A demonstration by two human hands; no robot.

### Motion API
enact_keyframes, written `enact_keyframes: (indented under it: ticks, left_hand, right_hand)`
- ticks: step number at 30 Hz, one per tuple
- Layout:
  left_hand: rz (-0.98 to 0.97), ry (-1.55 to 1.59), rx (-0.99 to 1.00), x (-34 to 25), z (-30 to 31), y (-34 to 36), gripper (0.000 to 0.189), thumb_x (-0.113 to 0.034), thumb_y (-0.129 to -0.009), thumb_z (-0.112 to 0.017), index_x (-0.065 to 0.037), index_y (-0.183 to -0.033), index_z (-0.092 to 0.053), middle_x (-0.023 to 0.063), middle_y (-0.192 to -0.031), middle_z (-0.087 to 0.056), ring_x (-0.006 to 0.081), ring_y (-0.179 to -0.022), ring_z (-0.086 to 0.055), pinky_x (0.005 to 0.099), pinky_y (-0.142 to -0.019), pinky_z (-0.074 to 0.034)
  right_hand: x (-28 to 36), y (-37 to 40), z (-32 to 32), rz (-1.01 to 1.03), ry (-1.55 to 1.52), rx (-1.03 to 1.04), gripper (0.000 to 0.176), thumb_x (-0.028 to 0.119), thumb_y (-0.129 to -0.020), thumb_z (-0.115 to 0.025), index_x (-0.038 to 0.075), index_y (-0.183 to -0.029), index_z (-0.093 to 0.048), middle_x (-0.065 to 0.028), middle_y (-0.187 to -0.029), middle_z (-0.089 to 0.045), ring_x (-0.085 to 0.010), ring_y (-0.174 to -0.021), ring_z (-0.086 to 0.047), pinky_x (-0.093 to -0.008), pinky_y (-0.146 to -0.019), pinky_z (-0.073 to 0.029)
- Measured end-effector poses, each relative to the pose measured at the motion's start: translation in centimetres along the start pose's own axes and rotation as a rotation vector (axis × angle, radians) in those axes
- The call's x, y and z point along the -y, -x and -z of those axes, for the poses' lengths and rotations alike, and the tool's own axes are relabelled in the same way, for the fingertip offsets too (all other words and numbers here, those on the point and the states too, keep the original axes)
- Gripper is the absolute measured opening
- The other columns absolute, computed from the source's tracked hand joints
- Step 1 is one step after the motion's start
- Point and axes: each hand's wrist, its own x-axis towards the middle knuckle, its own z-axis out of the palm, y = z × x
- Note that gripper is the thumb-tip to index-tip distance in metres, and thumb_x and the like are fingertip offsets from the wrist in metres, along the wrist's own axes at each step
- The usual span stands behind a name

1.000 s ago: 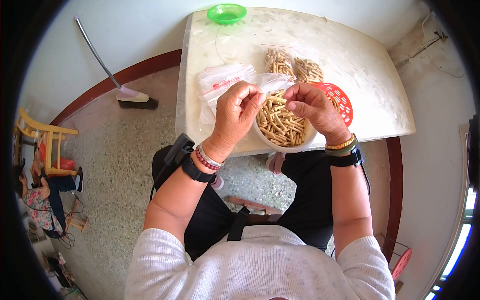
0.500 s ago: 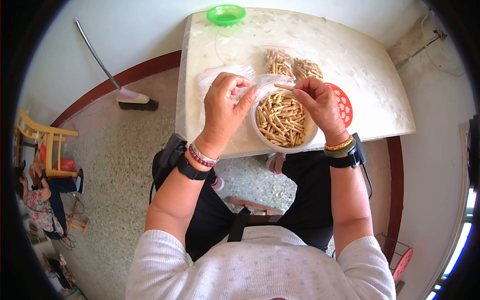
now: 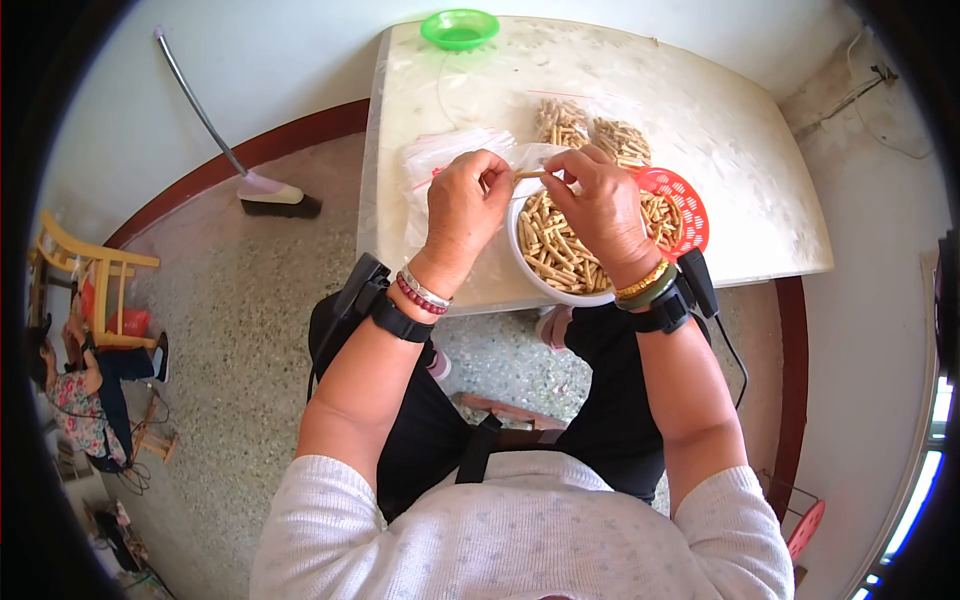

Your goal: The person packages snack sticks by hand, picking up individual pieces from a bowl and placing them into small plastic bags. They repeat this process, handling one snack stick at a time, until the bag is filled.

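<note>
A thin tan stick point(image 3: 530, 174), like a piece of dried root, spans the gap between my two hands above the bowl's far rim. My left hand point(image 3: 464, 205) pinches its left end. The right end sits between the thumb and fingers of my right hand point(image 3: 602, 205). Below them, a white bowl point(image 3: 517, 262) is heaped with similar sticks point(image 3: 556, 245); my right hand covers part of it. Right of the bowl lies a red perforated basket point(image 3: 693, 205) with more sticks in it. Clear plastic bags point(image 3: 432, 160) lie flat beyond my left hand.
Two filled clear bags of sticks, a left one point(image 3: 562, 122) and a right one point(image 3: 621, 142), lie behind the bowl. A green dish point(image 3: 460, 30) stands at the table's point(image 3: 730, 130) far edge. A broom point(image 3: 272, 195) leans at left. Another person point(image 3: 85, 410) sits far left.
My right hand has moved left with the stick, towards my left hand. My left hand's fingers have closed on the stick's other end. More of the red basket shows.
</note>
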Motion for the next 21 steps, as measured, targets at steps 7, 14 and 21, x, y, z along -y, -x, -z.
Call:
enact_keyframes:
  ticks: [7, 14, 21]
  left_hand:
    - [0.039, 0.039, -0.008, 0.0, -0.2, -0.2, 0.006, -0.006, -0.084, -0.067, 0.0, -0.082, -0.065, 0.0055, -0.068, -0.065, 0.0107, -0.059, -0.059, 0.0255, -0.058, -0.048]
    - [-0.006, 0.041, 0.009, 0.0, -0.4, 0.5, 0.014, -0.006, -0.083, -0.067, -0.002, -0.096, -0.064, 0.0052, -0.078, -0.063, 0.011, -0.063, -0.055, 0.0259, -0.059, -0.048]
    - [-0.115, 0.12, -0.062, -1.2, 0.0, 0.9, 0.021, -0.005, -0.081, -0.067, -0.003, -0.1, -0.06, 0.0062, -0.082, -0.057, 0.0166, -0.064, -0.052, 0.0298, -0.06, -0.047]
  right_hand:
    - [-1.0, -0.5, -0.2, -0.072, 0.036, -0.107, 0.019, 0.015, -0.082, -0.07, 0.007, -0.098, -0.064, -0.0118, -0.083, -0.065, -0.0281, -0.07, -0.065, -0.0377, -0.062, -0.052]
    - [-5.9, 2.2, 1.1, -0.355, 0.073, 0.39, 0.014, 0.019, -0.082, -0.065, 0.006, -0.084, -0.07, -0.0148, -0.078, -0.068, -0.0302, -0.076, -0.067, -0.0405, -0.067, -0.052]
    - [-5.3, 3.4, -0.9, -0.216, 0.2, 0.528, 0.017, 0.022, -0.082, -0.065, 0.006, -0.083, -0.07, -0.0139, -0.076, -0.068, -0.0302, -0.074, -0.066, -0.0394, -0.07, -0.052]
